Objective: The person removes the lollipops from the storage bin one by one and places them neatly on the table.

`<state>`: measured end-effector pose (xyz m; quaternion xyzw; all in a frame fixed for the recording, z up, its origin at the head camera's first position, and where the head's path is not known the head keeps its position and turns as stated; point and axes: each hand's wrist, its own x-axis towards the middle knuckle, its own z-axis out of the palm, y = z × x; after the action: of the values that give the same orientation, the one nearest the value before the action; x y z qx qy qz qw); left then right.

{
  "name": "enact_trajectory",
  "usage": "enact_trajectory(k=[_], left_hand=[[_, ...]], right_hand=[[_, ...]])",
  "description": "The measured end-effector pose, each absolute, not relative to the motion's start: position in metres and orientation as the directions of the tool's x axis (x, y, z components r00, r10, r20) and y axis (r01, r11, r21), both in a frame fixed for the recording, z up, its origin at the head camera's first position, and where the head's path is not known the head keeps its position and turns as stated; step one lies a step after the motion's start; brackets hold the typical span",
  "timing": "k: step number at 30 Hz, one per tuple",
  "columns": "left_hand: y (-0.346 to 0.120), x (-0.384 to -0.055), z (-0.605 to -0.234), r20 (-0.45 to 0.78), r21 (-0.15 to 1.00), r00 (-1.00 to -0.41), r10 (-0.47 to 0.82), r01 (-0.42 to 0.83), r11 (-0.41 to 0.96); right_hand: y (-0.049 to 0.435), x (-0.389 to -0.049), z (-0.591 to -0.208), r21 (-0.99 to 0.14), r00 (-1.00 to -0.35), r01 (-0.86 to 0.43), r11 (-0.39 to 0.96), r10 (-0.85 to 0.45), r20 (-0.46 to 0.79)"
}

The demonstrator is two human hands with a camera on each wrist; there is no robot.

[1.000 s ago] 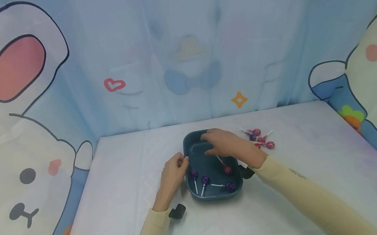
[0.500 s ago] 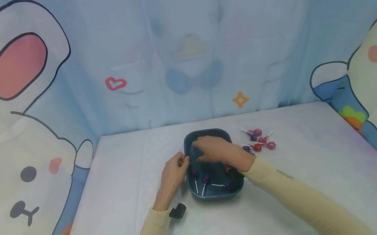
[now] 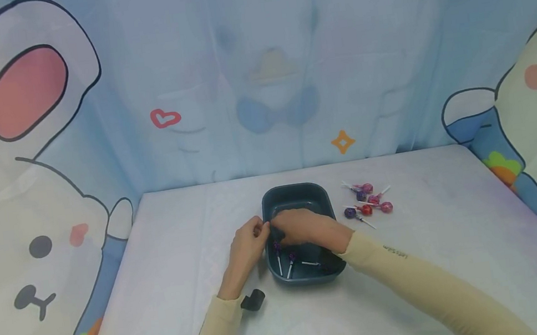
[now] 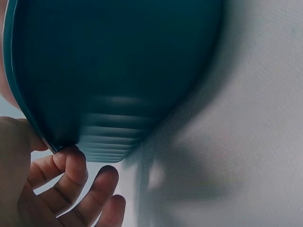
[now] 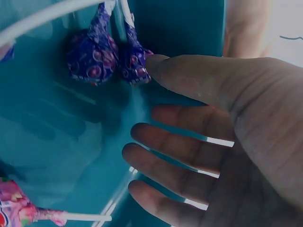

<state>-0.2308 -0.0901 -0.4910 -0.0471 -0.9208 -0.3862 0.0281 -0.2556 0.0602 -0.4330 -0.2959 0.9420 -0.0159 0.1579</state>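
Observation:
A dark teal plastic bin [image 3: 319, 192] stands on the table with several wrapped lollipops in it. My left hand [image 3: 242, 251] pinches the bin's left rim between thumb and index finger, and its other fingers hang loosely outside the wall [image 4: 113, 56]. Inside the bin is my right hand [image 3: 306, 227], with the fingers spread and fairly straight. Its thumb tip meets a purple lollipop [image 5: 135, 65], beside a second purple lollipop [image 5: 92, 56]. A pink-wrapped lollipop [image 5: 16, 203] lies farther along the bin floor. The right arm hides part of the bin in the head view.
Right of the bin, a loose group of lollipops lies on the white-covered table [image 3: 448, 235], among them a red lollipop [image 3: 366, 209] and a dark purple lollipop [image 3: 350, 213]. Behind the table hangs a blue curtain [image 3: 195, 59] with cartoon prints.
My right hand has moved from the bin's far end toward its near left, down beside the purple lollipops. The left hand stays on the rim. More of the lollipop group outside now shows.

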Motion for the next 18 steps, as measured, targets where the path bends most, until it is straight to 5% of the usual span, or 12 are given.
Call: enact_trajectory(k=[18], left_hand=[[-0.0903,-0.2303,-0.4906,0.092,0.705,-0.993,0.067,0.113,0.7]], right_hand=[[0.054,-0.2526,-0.4432,-0.16,-0.76,-0.536,0.829,-0.556,-0.337]])
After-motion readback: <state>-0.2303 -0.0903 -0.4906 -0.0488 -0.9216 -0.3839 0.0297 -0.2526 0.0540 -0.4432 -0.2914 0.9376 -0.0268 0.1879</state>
